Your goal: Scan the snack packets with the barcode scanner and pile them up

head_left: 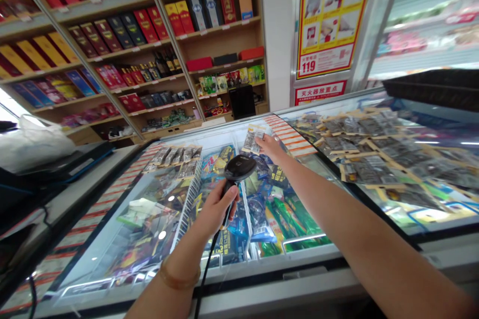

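Barcode scanner (240, 164) in the left hand (220, 204) tilts over a glass-topped chest (269, 296), near the middle of the view, the hand's fingers wrapped around the handle at seven o'clock from its head. A black cable (207, 264) trails from the handle toward seven o'clock. At two o'clock from the scanner head, the right hand (268, 144) pinches a small packet (250, 142) by its edge; the packet sits close to the scanner, at one o'clock. Bagged goods (292, 214) fill the chest below at four o'clock. A row of similar packets (179, 153) lies at nine o'clock, a wider spread of packets (374, 172) at three. Wooden shelves (224, 42) stand behind at eleven o'clock, and a red-and-yellow poster (331, 20) hangs at one.
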The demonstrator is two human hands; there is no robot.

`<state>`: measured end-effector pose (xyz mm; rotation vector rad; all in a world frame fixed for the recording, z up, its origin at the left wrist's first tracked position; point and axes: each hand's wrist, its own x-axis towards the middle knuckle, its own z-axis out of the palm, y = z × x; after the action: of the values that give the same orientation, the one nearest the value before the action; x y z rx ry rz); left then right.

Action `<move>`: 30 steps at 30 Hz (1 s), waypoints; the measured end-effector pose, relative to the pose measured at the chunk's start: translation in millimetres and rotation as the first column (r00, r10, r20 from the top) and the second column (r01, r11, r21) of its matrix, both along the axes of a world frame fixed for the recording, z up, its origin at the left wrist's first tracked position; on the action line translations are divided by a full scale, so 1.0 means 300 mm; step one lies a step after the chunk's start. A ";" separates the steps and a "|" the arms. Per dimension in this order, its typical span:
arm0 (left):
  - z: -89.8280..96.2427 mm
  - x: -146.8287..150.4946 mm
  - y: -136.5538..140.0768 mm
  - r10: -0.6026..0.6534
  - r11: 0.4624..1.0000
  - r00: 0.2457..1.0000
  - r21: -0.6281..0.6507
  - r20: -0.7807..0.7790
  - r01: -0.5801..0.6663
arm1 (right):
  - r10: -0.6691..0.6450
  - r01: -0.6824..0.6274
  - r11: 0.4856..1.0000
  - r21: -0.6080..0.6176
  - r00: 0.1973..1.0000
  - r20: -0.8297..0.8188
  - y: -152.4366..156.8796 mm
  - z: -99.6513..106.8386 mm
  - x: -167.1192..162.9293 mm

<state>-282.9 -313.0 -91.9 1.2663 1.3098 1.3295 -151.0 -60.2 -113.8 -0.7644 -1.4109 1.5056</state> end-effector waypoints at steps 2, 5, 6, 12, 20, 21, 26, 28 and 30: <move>-0.007 0.001 0.004 -0.014 1.000 1.000 0.006 -0.007 0.014 | 0.006 -0.006 1.000 -0.006 1.000 -0.013 -0.006 0.007 -0.001; -0.020 -0.002 0.012 -0.031 0.999 0.999 0.012 -0.014 0.031 | 0.027 -0.027 1.000 0.009 1.000 -0.012 -0.012 0.009 -0.004; -0.023 -0.003 0.014 -0.030 0.999 0.999 0.013 -0.016 0.031 | 0.034 -0.034 0.999 0.018 0.999 -0.008 -0.013 0.008 -0.005; -0.022 -0.003 0.009 -0.017 1.000 0.999 0.017 -0.040 0.018 | 0.045 -0.045 0.993 0.107 0.999 -0.005 -0.015 -0.006 -0.011; -0.022 -0.006 0.017 0.037 0.999 0.999 0.010 -0.030 -0.037 | 0.050 -0.051 0.997 0.054 0.998 0.029 -0.042 0.023 -0.005; -0.023 -0.008 0.019 0.053 0.999 0.998 0.005 -0.030 -0.053 | 0.050 -0.051 0.998 0.041 0.998 0.024 -0.044 0.026 -0.005; -0.021 -0.018 0.022 0.092 0.995 0.995 -0.031 -0.042 -0.093 | 0.032 -0.032 0.999 0.022 0.999 -0.012 -0.043 0.026 -0.009; -0.016 -0.017 0.020 0.089 0.995 0.995 -0.033 -0.053 -0.091 | 0.025 -0.024 0.999 0.026 1.000 -0.010 -0.039 0.022 -0.012; -0.009 -0.013 0.016 0.080 0.996 0.995 -0.039 -0.060 -0.082 | 0.022 -0.022 0.999 0.027 1.000 -0.011 -0.035 0.019 -0.013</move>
<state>-286.7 -308.0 -94.6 1.2433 1.4357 1.3230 -154.9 -70.7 -108.3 -0.7254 -1.4328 1.5026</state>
